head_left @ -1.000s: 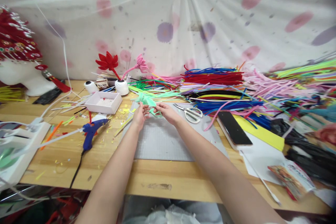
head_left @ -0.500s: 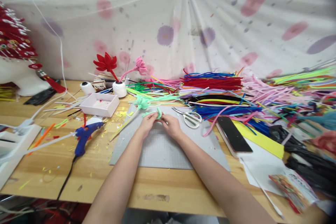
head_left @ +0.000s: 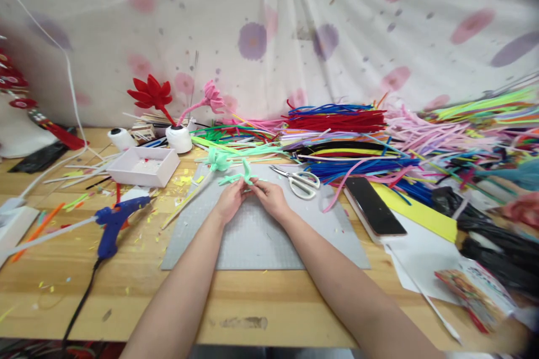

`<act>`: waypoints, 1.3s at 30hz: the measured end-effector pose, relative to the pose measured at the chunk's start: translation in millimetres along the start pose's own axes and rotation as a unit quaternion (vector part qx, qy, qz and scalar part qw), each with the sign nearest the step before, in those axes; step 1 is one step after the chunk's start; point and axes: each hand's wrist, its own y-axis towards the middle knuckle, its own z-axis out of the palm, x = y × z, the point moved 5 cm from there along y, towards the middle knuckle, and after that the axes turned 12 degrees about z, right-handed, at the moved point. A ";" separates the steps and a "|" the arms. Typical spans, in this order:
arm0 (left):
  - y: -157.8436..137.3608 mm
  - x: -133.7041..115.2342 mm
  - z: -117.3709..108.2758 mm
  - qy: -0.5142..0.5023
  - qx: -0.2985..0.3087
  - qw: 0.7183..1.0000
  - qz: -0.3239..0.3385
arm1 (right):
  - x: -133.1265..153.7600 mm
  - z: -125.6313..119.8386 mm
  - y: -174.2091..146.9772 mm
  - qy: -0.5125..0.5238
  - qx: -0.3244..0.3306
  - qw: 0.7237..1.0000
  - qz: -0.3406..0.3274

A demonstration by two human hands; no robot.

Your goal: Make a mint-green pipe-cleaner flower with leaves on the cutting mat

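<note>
Over the grey cutting mat (head_left: 261,247), my left hand (head_left: 231,201) and my right hand (head_left: 269,197) meet with fingers pinched. Between them they grip a mint-green pipe cleaner (head_left: 246,168), one curved piece of which rises above the fingertips. The rest of it is partly hidden by my fingers. Just behind and to the left sits a mint-green pipe-cleaner flower (head_left: 219,160). A pair of scissors (head_left: 302,184) with white handles lies on the mat to the right of my right hand.
On the left are a blue glue gun (head_left: 113,227) and a white box (head_left: 145,167). Red (head_left: 150,92) and pink (head_left: 213,96) flowers stand in thread spools. Bundles of coloured pipe cleaners (head_left: 337,120) line the back. A phone (head_left: 374,206) lies to the right.
The mint-green pipe cleaner has turned in my hands, and its curved piece now stands up more clearly above the fingers. The camera view has shifted slightly.
</note>
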 end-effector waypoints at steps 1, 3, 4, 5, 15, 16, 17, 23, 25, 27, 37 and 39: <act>0.1 1.8 1.3 0.020 0.008 1.000 0.006 | -3.6 0.5 0.8 0.019 -0.004 1.000 0.021; 0.9 3.7 -0.1 0.084 -0.004 0.996 0.028 | -8.0 2.4 1.7 0.025 -0.008 0.999 0.048; 1.6 3.2 -2.5 0.120 -0.019 0.992 0.044 | -8.2 3.4 1.7 0.015 -0.007 0.999 0.049; 2.3 1.9 -5.4 0.154 -0.036 0.986 0.061 | -7.0 4.4 1.6 0.005 -0.004 0.999 0.042; 7.8 -0.5 -19.7 0.243 -0.075 0.959 0.123 | 0.6 4.0 1.3 -0.055 -0.002 0.998 -0.006; 8.1 -0.4 -20.0 0.244 -0.085 0.959 0.120 | 1.4 4.5 1.6 -0.065 -0.012 0.998 0.000; 8.3 -0.8 -20.3 0.249 -0.096 0.956 0.119 | 2.7 5.1 1.9 -0.074 -0.022 0.997 0.006; 9.2 -9.3 -20.8 0.356 -0.116 0.919 0.127 | 10.1 10.5 3.2 -0.070 -0.016 0.997 0.002; 9.1 -15.1 -19.6 0.403 -0.099 0.899 0.139 | 7.5 8.1 4.3 -0.067 -0.019 0.998 0.006; 7.8 -26.1 -19.6 0.480 -0.090 0.856 0.172 | 3.0 2.0 5.8 -0.070 -0.046 0.996 0.019; 30.8 -63.7 -71.7 0.727 -0.213 0.650 0.057 | -19.4 -16.1 12.4 -0.134 -0.090 0.979 0.125; 47.5 -60.9 -82.9 0.718 -0.168 0.673 -0.056 | -19.1 -18.8 10.0 -0.137 -0.098 0.978 0.120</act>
